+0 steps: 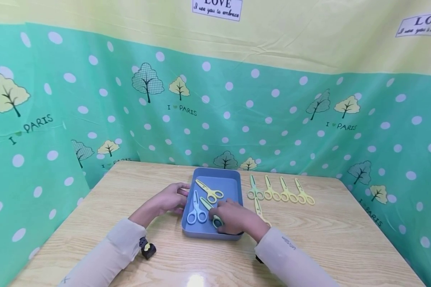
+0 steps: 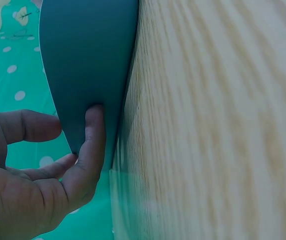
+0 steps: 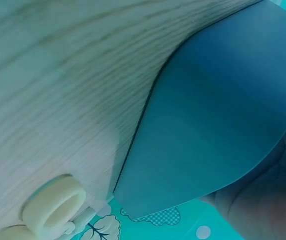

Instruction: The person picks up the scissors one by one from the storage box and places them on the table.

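A blue-grey tray [image 1: 237, 175] stands on the table in the head view. My left hand [image 1: 172, 198] is at its left side, fingertips touching the outer wall and rim; the left wrist view shows one finger [image 2: 97, 125] against the wall. Inside the tray, my right hand [image 1: 233, 217] reaches over the near right corner and holds green scissors [image 1: 206, 202] by the handles, partly covering them. Beside these lie blue scissors [image 1: 196, 205], with yellow scissors [image 1: 208, 190] farther back. In the right wrist view the tray's wall hides the fingers.
Right of the tray, light green scissors [image 1: 253, 187] and several yellow scissors [image 1: 269, 188] stand in a row. Another yellow pair [image 1: 259, 209] lies nearer, its handles partly behind the right wrist. A polka-dot curtain [image 1: 258, 127] hangs around the wooden table [image 1: 337, 231].
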Tool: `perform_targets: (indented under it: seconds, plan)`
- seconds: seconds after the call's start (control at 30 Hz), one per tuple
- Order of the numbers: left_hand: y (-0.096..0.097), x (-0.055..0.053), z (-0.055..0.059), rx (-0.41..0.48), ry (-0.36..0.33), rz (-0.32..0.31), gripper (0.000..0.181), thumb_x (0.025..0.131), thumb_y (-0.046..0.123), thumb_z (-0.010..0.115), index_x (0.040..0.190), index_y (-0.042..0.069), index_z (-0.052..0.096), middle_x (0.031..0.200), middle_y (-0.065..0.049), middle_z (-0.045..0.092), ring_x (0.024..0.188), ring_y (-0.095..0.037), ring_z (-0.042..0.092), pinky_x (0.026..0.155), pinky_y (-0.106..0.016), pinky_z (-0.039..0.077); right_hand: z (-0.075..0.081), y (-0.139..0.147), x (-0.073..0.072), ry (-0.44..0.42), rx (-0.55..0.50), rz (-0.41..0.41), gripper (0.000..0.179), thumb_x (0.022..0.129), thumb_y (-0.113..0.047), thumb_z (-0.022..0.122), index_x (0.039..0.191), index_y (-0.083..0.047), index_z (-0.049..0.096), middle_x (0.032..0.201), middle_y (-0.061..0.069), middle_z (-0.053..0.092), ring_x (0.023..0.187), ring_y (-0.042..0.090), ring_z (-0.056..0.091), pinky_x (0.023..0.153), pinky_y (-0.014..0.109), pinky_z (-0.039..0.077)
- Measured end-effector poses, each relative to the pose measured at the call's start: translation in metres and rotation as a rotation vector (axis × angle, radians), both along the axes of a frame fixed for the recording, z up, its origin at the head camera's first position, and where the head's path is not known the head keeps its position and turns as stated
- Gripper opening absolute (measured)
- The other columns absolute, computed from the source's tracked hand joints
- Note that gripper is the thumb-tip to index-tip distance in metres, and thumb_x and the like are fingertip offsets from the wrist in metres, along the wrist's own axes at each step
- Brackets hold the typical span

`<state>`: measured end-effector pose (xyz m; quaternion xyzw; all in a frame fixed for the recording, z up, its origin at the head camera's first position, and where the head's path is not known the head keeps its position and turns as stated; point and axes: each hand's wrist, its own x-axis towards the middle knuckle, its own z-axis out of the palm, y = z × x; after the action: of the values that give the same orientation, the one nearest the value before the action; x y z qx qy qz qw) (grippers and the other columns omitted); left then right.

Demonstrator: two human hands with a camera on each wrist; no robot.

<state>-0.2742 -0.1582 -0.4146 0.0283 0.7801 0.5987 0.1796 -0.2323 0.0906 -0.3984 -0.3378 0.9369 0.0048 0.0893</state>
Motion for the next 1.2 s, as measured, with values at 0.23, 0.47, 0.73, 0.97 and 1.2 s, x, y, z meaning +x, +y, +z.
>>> perform_targets:
  seconds: [0.23, 0.47, 0.73, 0.97, 1.2]
  plan:
    - [-0.001, 0.000, 0.000, 0.012, -0.003, -0.003, 0.070, 0.086, -0.010, 0.055, 0.153, -0.003, 0.037, 0.130, -0.024, 0.051, 0.100, -0.032, 0.068, 0.079, -0.044, 0.063, -0.002, -0.005, -0.001, 0.025, 0.022, -0.010, 0.030, 0.086, -0.033, 0.081, 0.114, -0.036, 0.071, 0.119, 0.001, 0.062, 0.100, 0.022, 0.048, 0.098, 0.045, 0.050]
    - [-0.001, 0.000, 0.000, 0.026, -0.006, -0.003, 0.070, 0.085, -0.011, 0.055, 0.152, -0.003, 0.037, 0.129, -0.024, 0.050, 0.100, -0.032, 0.068, 0.079, -0.044, 0.063, -0.003, -0.006, -0.001, 0.034, 0.020, -0.018, 0.029, 0.085, -0.036, 0.083, 0.112, -0.036, 0.070, 0.120, 0.004, 0.060, 0.104, 0.023, 0.045, 0.096, 0.042, 0.048]
    - [-0.001, 0.000, 0.000, 0.024, -0.009, 0.000, 0.070, 0.085, -0.011, 0.055, 0.152, -0.003, 0.037, 0.130, -0.024, 0.050, 0.101, -0.033, 0.068, 0.081, -0.044, 0.063, -0.003, -0.005, -0.002, 0.072, 0.001, -0.002, 0.030, 0.082, -0.039, 0.084, 0.108, -0.035, 0.069, 0.118, 0.006, 0.060, 0.097, 0.023, 0.042, 0.085, 0.036, 0.042]
    - [-0.001, 0.000, 0.001, 0.026, -0.004, 0.001, 0.071, 0.084, -0.011, 0.055, 0.152, -0.003, 0.038, 0.132, -0.025, 0.051, 0.101, -0.033, 0.068, 0.082, -0.044, 0.063, -0.001, -0.001, -0.001, 0.077, -0.029, -0.040, 0.033, 0.081, -0.038, 0.083, 0.110, -0.033, 0.070, 0.112, 0.007, 0.057, 0.096, 0.024, 0.041, 0.081, 0.034, 0.040]
    - [-0.001, 0.001, 0.000, 0.026, -0.001, -0.006, 0.071, 0.084, -0.012, 0.055, 0.152, -0.004, 0.037, 0.132, -0.025, 0.051, 0.101, -0.034, 0.068, 0.081, -0.045, 0.063, 0.004, 0.006, 0.000, 0.083, -0.087, -0.056, 0.034, 0.079, -0.036, 0.083, 0.110, -0.030, 0.070, 0.108, 0.008, 0.057, 0.094, 0.025, 0.042, 0.078, 0.035, 0.040]
